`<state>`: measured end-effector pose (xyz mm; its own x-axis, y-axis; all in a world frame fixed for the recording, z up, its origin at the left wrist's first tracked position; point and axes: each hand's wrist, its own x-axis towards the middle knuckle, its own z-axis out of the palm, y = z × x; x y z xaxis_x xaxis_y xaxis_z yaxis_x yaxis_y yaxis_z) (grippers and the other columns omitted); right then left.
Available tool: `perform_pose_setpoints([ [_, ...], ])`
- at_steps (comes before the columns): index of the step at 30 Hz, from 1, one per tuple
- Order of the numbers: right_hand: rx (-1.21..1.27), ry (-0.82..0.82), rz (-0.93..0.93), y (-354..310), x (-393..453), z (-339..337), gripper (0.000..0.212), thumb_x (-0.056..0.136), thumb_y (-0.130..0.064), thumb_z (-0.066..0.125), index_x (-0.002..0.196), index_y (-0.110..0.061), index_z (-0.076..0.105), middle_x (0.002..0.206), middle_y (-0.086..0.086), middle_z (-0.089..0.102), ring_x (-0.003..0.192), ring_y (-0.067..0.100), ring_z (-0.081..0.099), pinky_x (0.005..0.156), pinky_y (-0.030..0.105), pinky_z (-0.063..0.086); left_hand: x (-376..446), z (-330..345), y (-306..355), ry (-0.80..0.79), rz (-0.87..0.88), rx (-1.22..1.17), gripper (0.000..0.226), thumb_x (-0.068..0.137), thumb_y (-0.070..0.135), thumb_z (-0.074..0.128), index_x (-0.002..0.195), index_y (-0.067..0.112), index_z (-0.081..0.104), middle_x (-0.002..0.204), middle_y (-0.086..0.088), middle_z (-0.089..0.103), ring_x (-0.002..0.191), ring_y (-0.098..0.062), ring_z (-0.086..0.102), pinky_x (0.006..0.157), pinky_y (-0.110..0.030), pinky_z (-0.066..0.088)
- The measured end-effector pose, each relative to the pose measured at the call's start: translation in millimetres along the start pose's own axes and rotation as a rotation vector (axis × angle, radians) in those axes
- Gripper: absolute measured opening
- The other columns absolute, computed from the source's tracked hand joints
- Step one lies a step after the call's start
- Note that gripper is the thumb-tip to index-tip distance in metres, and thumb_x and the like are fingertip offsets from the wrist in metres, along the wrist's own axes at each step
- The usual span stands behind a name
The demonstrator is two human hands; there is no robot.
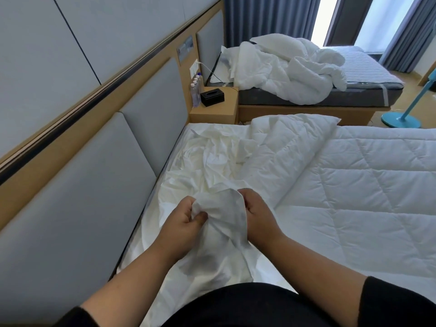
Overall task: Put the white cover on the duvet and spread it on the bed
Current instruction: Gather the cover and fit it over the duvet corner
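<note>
A black-clad torso and two black sleeves fill the bottom edge, and from them two bare forearms reach forward over the near bed. The left hand (182,217) has its fingers and thumb curled round a bunched fold of the thin, crumpled white fabric cover (212,161), pinching it tight. The right hand (256,208) grips the same bunch from the other side, its fingers tucked into the cloth (the fingertips are hidden in the folds). The two hands sit close together with only the gathered fabric between them, lifted a little above the bed.

The rest of the cover trails down between the forearms toward the torso and lies rumpled along the head end of the bed, just beside the grey padded headboard panels (94,185). The white quilted duvet (354,185), stitched in a diamond pattern, is spread flat over the right part of the bed, with its near corner folded back beside the cover and touching it.

Past the bed stands a light wooden nightstand (215,107) carrying a black tissue box (211,97) and several clear water bottles (195,90). Behind it a second bed holds a heap of white bedding (287,69) on a grey mattress. Blue-grey curtains (266,17) hang at the window, and a teal fan stand base (401,120) sits on the floor.
</note>
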<state>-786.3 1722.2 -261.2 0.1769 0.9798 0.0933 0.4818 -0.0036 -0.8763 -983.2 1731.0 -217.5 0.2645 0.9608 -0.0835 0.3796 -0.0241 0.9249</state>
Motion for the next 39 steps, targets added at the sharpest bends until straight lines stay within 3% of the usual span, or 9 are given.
perform_pose_setpoints([
  [4, 0.602, -0.306, 0.094, -28.0, -20.9, -18.7, 0.046, 0.093, -0.060, 0.056, 0.124, -0.028, 0.067, 0.124, -0.007, 0.069, 0.118, 0.012, 0.063, 0.104, 0.035, 0.049, 11.5, -0.1, -10.8, 0.046, -0.029, -0.025, 0.008, 0.098, 0.027, 0.062, 0.093, 0.023, 0.057, 0.090, 0.002, 0.068, 0.086, -0.013, 0.065, 0.076, -0.036, 0.051],
  [6, 0.469, -0.349, 0.025, -37.4, -33.2, -11.5, 0.055, 0.084, -0.052, 0.070, 0.132, -0.029, 0.059, 0.125, -0.012, 0.067, 0.118, 0.007, 0.062, 0.097, 0.024, 0.051, 17.0, 1.0, -8.6, 0.061, -0.035, -0.060, 0.016, 0.090, 0.037, 0.066, 0.086, 0.027, 0.055, 0.086, -0.001, 0.066, 0.081, -0.023, 0.064, 0.075, -0.044, 0.051],
  [9, 0.177, -0.176, 0.095, -36.1, -32.5, -4.3, 0.023, 0.088, -0.033, 0.071, 0.107, -0.045, 0.063, 0.101, -0.021, 0.070, 0.101, 0.000, 0.065, 0.079, 0.015, 0.048, 20.9, 5.6, -5.7, 0.010, -0.039, -0.088, 0.031, 0.077, 0.048, 0.071, 0.085, 0.024, 0.054, 0.080, -0.001, 0.063, 0.076, -0.014, 0.059, 0.073, -0.042, 0.050],
  [12, 0.245, -0.066, 0.192, -38.3, -32.1, -12.2, 0.016, 0.095, -0.028, 0.063, 0.093, -0.043, 0.068, 0.090, -0.025, 0.072, 0.088, -0.007, 0.066, 0.073, 0.014, 0.047, 20.7, 1.9, -12.2, -0.085, -0.027, -0.020, 0.034, 0.076, 0.052, 0.075, 0.088, 0.027, 0.055, 0.083, 0.002, 0.063, 0.078, -0.010, 0.059, 0.073, -0.036, 0.051],
  [17, 0.373, 0.031, 0.191, -41.6, -42.9, -15.8, 0.022, 0.101, -0.022, 0.054, 0.103, -0.036, 0.070, 0.101, -0.020, 0.073, 0.096, -0.002, 0.067, 0.082, 0.020, 0.052, 27.6, -25.8, -40.1, -0.175, 0.039, 0.278, 0.003, 0.096, 0.029, 0.062, 0.098, 0.030, 0.062, 0.087, 0.012, 0.054, 0.071, -0.002, 0.049, 0.073, -0.020, 0.043],
  [22, 0.416, 0.060, 0.175, -44.3, -44.6, -20.2, 0.030, 0.101, -0.014, 0.053, 0.106, -0.039, 0.070, 0.107, -0.011, 0.074, 0.103, 0.005, 0.068, 0.093, 0.036, 0.055, 31.4, -33.7, -68.6, -0.107, 0.024, 0.361, 0.019, 0.101, 0.025, 0.054, 0.081, 0.024, 0.057, 0.081, 0.007, 0.060, 0.074, -0.005, 0.053, 0.069, -0.025, 0.041],
  [27, 0.463, 0.134, 0.219, -47.2, -45.9, -17.9, 0.024, 0.098, -0.024, 0.062, 0.107, -0.046, 0.065, 0.111, -0.018, 0.072, 0.106, 0.002, 0.067, 0.095, 0.033, 0.052, 40.3, -31.4, -59.7, 0.010, -0.040, 0.166, 0.022, 0.102, 0.036, 0.049, 0.085, 0.024, 0.053, 0.073, 0.006, 0.054, 0.067, -0.010, 0.048, 0.067, -0.029, 0.040],
  [33, 0.382, 0.181, 0.156, -87.5, -37.7, -31.8, 0.051, 0.069, -0.027, 0.087, 0.115, -0.032, 0.064, 0.107, -0.016, 0.074, 0.100, 0.005, 0.070, 0.093, 0.035, 0.055, 53.8, -68.0, -44.6, -0.310, 0.071, 0.279, 0.038, 0.070, 0.052, 0.081, 0.094, 0.032, 0.060, 0.089, 0.006, 0.066, 0.080, -0.010, 0.060, 0.074, -0.026, 0.046],
  [39, 0.075, 0.239, 0.072, -156.6, -39.1, -45.1, 0.068, 0.054, -0.053, 0.094, 0.109, -0.050, 0.054, 0.104, -0.038, 0.064, 0.098, -0.015, 0.060, 0.087, 0.022, 0.048, 83.7, -94.8, -35.4, -0.499, 0.188, 0.377, 0.045, 0.062, 0.063, 0.077, 0.077, 0.022, 0.066, 0.071, 0.012, 0.063, 0.071, -0.004, 0.059, 0.070, -0.028, 0.047],
])
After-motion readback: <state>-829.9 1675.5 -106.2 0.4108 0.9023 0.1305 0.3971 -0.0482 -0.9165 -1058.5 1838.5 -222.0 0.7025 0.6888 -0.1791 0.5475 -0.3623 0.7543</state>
